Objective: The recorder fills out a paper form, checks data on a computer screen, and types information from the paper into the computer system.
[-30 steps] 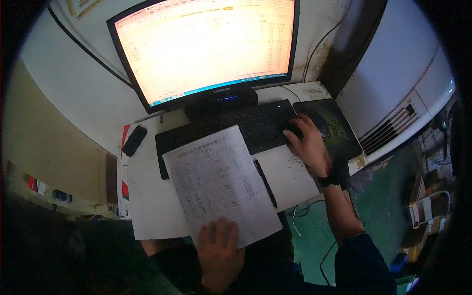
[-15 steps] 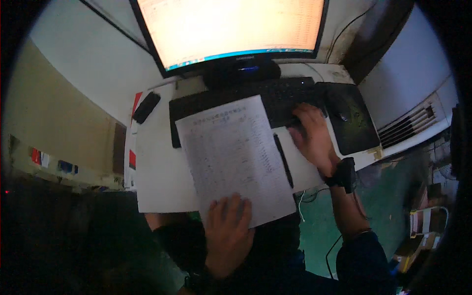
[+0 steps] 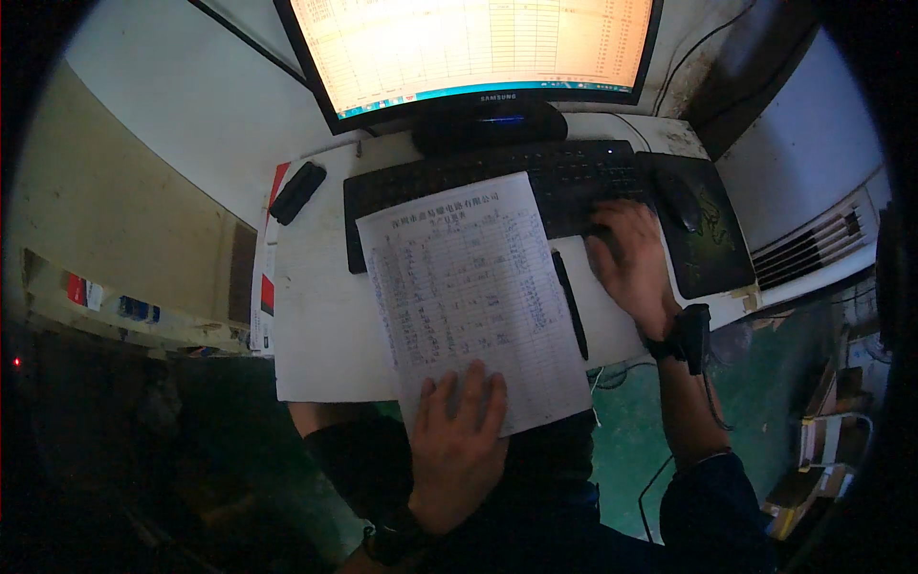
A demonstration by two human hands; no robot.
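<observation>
A printed sheet with handwritten table rows [image 3: 478, 297] lies tilted over the white desk and the front of the black keyboard [image 3: 411, 188]. My left hand [image 3: 459, 445] rests on the sheet's lower edge, its fingers spread flat on the paper and its thumb hidden. Over the keyboard's right end is my right hand [image 3: 633, 263], with fingers apart and slightly bent, the tips at the keys; it holds nothing. Between the sheet and my right hand lies a black pen [image 3: 570, 306]. A black strapped device [image 3: 687, 337] is on my right wrist.
At the back stands a monitor [image 3: 497, 43] with a lit table. To the right, a black mouse [image 3: 677, 203] sits on a dark mouse pad [image 3: 708, 253]. A small black case [image 3: 298, 193] lies at the desk's [image 3: 325, 354] left side. Cables hang below the front edge.
The whole view has shifted slightly, so the scene sits a little farther right and higher. Both hands keep nearly the same places on the sheet and keyboard.
</observation>
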